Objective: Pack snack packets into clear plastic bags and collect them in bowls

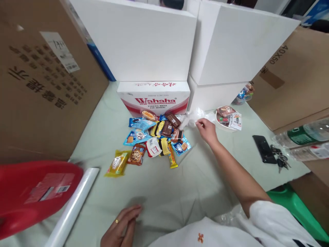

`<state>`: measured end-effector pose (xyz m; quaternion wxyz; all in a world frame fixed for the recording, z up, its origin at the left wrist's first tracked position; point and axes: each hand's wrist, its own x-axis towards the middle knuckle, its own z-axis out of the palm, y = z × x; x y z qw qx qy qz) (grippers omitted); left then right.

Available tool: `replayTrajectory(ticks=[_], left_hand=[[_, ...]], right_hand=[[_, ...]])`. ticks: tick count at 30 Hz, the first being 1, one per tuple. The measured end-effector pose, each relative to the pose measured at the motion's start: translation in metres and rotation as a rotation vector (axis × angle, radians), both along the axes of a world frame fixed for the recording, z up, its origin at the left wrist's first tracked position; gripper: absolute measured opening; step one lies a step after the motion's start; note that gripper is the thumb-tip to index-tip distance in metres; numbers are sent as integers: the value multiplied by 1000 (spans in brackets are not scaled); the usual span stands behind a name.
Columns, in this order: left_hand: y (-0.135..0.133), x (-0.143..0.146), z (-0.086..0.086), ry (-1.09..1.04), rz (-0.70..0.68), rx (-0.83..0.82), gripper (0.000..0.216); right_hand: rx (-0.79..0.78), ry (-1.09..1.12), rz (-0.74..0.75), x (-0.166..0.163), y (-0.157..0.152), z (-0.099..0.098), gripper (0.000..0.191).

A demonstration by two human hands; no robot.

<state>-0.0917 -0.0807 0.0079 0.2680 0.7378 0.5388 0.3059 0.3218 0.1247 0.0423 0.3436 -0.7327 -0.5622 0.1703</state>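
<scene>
My right hand (207,131) reaches forward with its fingers pinched at the edge of a crumpled clear plastic bag (195,116). The bag lies between a heap of wrapped snacks and a white tub (227,127) of snacks. In the heap are brown chocolate-coloured packets (167,128), blue packets (137,136), a brown cookie packet (136,154), a yellow packet (117,164) and a thin yellow bar (173,158). Near the table's front edge rests my left hand (122,226), wearing a ring. Its fingers are loosely stretched, thumb apart, with nothing in them.
Behind the snacks stands a Wahaha carton (155,99) under white panels (144,44). Cardboard boxes (41,130) flank both sides. At left are a red plastic object (33,195) and a white roll (74,206). A phone (264,149), keys (282,159) and bottles (303,133) lie at right.
</scene>
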Motion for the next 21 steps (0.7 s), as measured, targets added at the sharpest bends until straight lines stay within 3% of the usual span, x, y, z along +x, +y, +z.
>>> replayTrajectory(ticks=[2,4,6,8,12,16,19,21], left_hand=[[6,12,0,-105,84,-115,22],[18,35,4,-236,105,-268,28],[34,66,9,-368,65,-408,35],[51,98,14,-460,11,-503,40],[78,143,23,-491,14,-309,38],[92,166,26,-354,-56,-64,26],[99,173,19,-277,-248,-117,32],[103,173,9,-275,-298,-211,25]], right_hand=[[69,518,-49,2,-36,1,25],[9,990,-53,-5,-72,-1,34],[-96,1281,-48,-18,-103,-5,39],[-158,1426,-62,-34,-127,-11,39],[-181,1463,-61,-58,-155,-22,40],[-192,1214,40,-68,-162,-25,39],[-207,953,176,-68,-158,-24,41],[-229,866,228,-64,-155,-23,44]])
